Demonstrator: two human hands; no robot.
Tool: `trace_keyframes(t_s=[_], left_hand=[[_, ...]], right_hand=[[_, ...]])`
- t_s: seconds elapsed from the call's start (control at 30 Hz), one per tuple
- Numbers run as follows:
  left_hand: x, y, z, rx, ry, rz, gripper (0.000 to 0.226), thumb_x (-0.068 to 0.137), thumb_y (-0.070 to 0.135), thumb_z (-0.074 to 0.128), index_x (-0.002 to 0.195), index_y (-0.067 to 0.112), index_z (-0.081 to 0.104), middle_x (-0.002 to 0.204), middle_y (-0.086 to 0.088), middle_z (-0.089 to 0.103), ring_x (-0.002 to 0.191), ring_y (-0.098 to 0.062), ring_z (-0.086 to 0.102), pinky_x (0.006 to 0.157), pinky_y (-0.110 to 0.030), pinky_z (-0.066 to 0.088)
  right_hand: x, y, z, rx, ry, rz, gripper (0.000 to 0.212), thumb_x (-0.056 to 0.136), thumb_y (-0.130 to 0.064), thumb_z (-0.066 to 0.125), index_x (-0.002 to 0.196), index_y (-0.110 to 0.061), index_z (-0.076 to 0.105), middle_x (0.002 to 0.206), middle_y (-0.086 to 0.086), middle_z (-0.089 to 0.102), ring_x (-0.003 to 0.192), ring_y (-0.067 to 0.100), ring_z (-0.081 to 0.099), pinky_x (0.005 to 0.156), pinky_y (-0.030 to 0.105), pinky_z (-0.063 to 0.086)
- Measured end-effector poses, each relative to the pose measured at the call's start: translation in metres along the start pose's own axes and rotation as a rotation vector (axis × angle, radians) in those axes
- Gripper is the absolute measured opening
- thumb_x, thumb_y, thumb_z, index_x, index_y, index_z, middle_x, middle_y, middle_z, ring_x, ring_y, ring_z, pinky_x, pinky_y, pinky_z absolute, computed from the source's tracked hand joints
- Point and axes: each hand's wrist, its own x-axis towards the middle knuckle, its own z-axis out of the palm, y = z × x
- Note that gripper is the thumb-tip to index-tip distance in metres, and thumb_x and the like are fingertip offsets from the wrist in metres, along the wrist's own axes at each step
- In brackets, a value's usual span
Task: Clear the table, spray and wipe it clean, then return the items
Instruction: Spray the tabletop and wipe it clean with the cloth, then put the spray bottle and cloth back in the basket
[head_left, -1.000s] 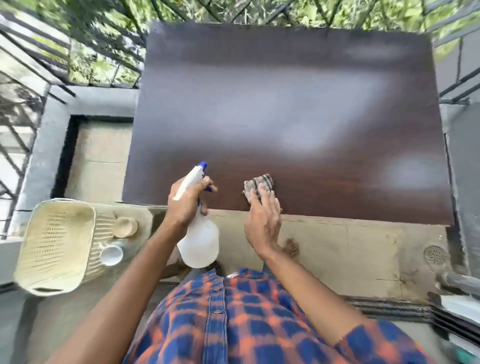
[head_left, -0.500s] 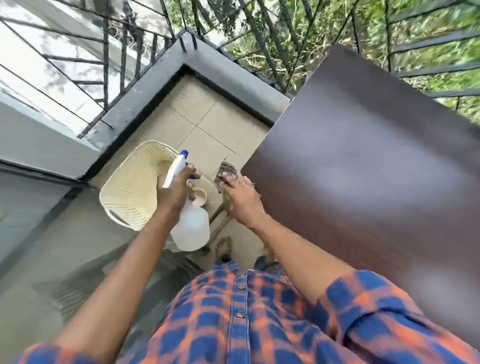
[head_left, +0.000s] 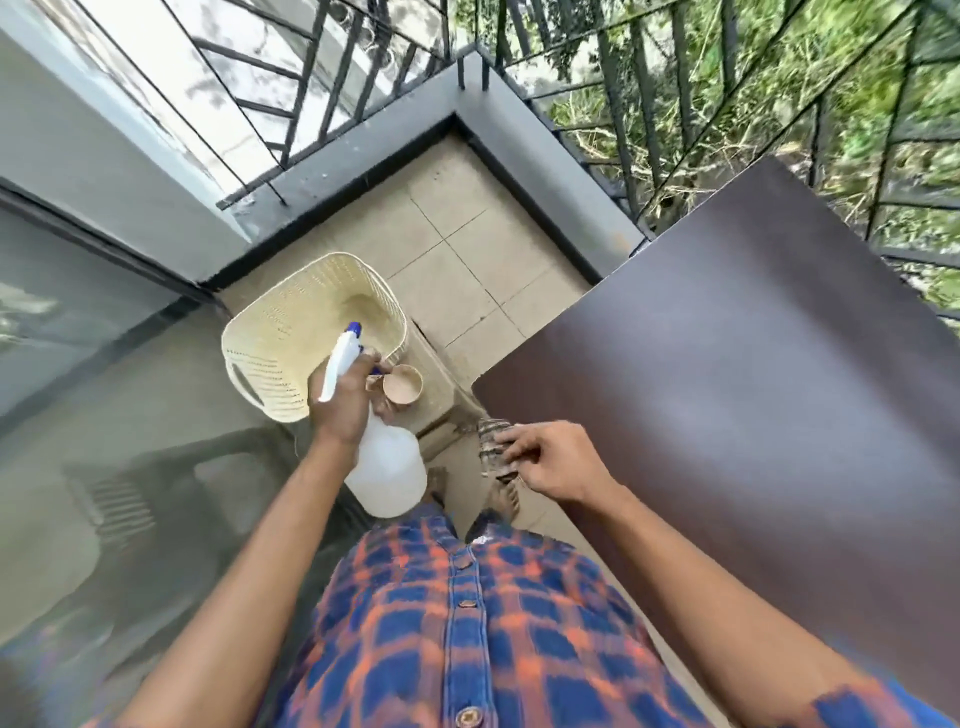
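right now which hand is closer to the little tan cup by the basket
Left. The left hand, gripping the spray bottle, sits right beside the tan cup. The right hand, holding the cloth, is farther off by the table corner.

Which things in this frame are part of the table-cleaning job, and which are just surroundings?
Job: spray bottle in left hand; cloth in right hand; table; basket and cup set aside.

Surroundings: railing, floor tiles, glass door.
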Motion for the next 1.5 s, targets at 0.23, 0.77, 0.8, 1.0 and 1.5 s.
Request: trace_keyframes(t_s=[0.23,0.77,0.8,1.0,1.5], left_hand=[[0.021,0.002,-0.042,-0.105,0.302,0.06,0.009,0.096,0.009,0.061,0.105,0.007,0.062,0.079,0.009,0.069,0.057,-0.02,0.054,0.051,-0.028,0.045],[0.178,-0.021,-0.115,0.361,0.281,0.307,0.047,0.089,0.014,0.077,0.124,0.004,0.047,0.111,0.002,0.059,0.074,0.004,0.058,0.07,-0.026,0.042],[0.188,-0.025,-0.115,0.382,0.283,0.296,0.047,0.088,0.013,0.077,0.124,0.005,0.048,0.111,0.005,0.061,0.079,0.003,0.061,0.073,-0.028,0.043],[0.224,-0.062,-0.108,0.534,0.213,0.309,0.051,0.087,0.02,0.076,0.129,0.01,0.047,0.115,-0.003,0.058,0.095,-0.006,0.052,0.076,-0.01,0.033],[0.208,-0.095,-0.133,0.67,0.007,0.308,0.078,0.073,-0.007,0.07,0.144,0.001,0.041,0.146,-0.021,0.043,0.136,-0.038,0.045,0.115,-0.046,0.038]], right_hand=[[0.043,-0.037,-0.002,0.633,0.087,0.326,0.03,0.084,0.0,0.064,0.088,-0.024,0.081,0.087,-0.006,0.078,0.074,0.008,0.066,0.074,0.028,0.051],[0.296,-0.141,0.1,0.55,-0.268,0.512,0.038,0.083,0.006,0.052,0.116,-0.006,0.068,0.071,0.009,0.065,0.057,0.02,0.055,0.051,0.027,0.042],[0.308,-0.141,0.108,0.481,-0.273,0.497,0.038,0.085,0.004,0.05,0.115,-0.01,0.068,0.06,0.006,0.062,0.046,0.018,0.052,0.044,0.023,0.039],[0.347,-0.122,0.136,-0.01,-0.225,0.09,0.027,0.091,-0.015,0.065,0.116,-0.015,0.072,0.125,0.005,0.068,0.114,0.022,0.062,0.089,0.024,0.045],[0.308,-0.102,0.113,0.319,-0.014,0.309,0.021,0.092,-0.011,0.063,0.096,-0.029,0.075,0.098,-0.012,0.076,0.096,0.008,0.071,0.093,0.039,0.057]])
